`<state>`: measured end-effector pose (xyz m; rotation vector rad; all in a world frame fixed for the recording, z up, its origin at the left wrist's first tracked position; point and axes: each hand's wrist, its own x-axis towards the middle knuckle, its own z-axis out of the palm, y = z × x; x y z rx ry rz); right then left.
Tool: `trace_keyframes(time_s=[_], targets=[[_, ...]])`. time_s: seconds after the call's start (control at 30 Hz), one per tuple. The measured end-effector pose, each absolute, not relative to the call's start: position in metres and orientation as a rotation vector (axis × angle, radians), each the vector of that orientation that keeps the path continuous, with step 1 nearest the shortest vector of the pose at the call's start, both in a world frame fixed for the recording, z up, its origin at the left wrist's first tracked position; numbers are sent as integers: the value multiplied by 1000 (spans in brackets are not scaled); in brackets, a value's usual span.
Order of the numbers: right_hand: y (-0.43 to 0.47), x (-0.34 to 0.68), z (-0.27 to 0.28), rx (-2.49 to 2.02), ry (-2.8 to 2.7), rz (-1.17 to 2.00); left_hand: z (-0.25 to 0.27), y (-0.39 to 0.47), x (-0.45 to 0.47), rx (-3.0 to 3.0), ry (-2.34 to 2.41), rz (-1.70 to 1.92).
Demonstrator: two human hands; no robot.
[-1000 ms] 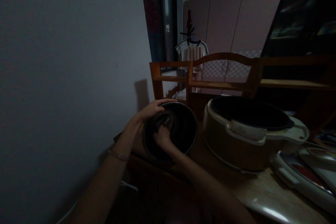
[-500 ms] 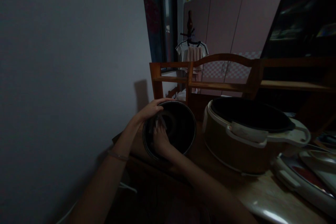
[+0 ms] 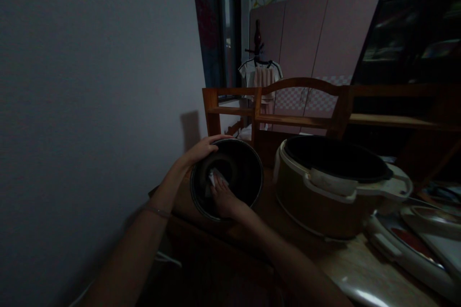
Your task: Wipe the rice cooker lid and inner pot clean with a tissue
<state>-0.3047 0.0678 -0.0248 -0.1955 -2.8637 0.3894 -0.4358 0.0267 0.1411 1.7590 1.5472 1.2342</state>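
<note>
A dark round inner pot [image 3: 248, 172] lies tilted on the wooden desk, its mouth facing me. My left hand [image 3: 203, 149] grips its upper left rim, thumb inside and fingers over the outer edge. Inside the pot, my right hand [image 3: 224, 196] presses a crumpled white tissue [image 3: 217, 177] against the inner wall; it could also be a thin cloth. The fingertips are partly hidden in the dim light. Right of the pot stands the rice cooker body [image 3: 313, 206], uncovered, with a black interior.
The cooker's lid [image 3: 403, 244] lies on the desk at the right. A wooden shelf rail [image 3: 298, 119] runs along the back of the desk, and a white wall [image 3: 108, 81] rises close on the left. A white cable [image 3: 167, 259] hangs below the desk edge.
My right hand has moved slightly within the pot, and the white tissue shows more clearly. The left hand keeps its hold on the rim. The whole view has shifted a little.
</note>
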Motion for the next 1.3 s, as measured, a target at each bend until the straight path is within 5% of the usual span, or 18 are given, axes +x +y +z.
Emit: trace_keyframes(time_s=[0.57, 0.93, 1.3], targets=[[91, -262, -14, -464, -2655, 332, 147, 29, -412, 1834, 1641, 1223], [96, -182, 36, -125, -2457, 18, 144, 38, -402, 1987, 1611, 1155], [110, -166, -20, -269, -2588, -45, 151, 30, -399, 1940, 1582, 1111]])
